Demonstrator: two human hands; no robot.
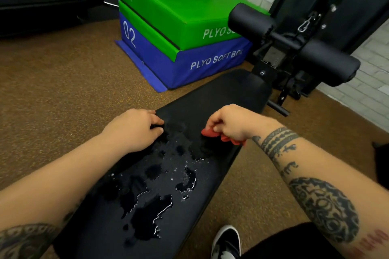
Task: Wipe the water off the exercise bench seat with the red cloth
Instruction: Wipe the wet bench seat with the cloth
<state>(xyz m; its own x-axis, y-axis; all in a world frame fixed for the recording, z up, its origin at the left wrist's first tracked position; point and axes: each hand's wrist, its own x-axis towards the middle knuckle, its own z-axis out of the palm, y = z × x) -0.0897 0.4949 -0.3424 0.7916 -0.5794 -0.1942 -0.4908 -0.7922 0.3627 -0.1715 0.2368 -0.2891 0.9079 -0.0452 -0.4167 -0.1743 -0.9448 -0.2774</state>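
The black padded bench seat runs diagonally from the lower left to the upper right. Puddles and beads of water cover its middle and near part. My right hand hovers over the seat's right edge, shut on the bunched red cloth, which pokes out below the fingers. My left hand rests at the seat's left edge, fingers curled on the pad next to the wet patch, holding nothing.
Black foam leg rollers stand at the bench's far end. A green and blue stack of plyo soft boxes sits on the brown floor beyond. My black and white shoe is by the bench's near right side. A brick wall is at right.
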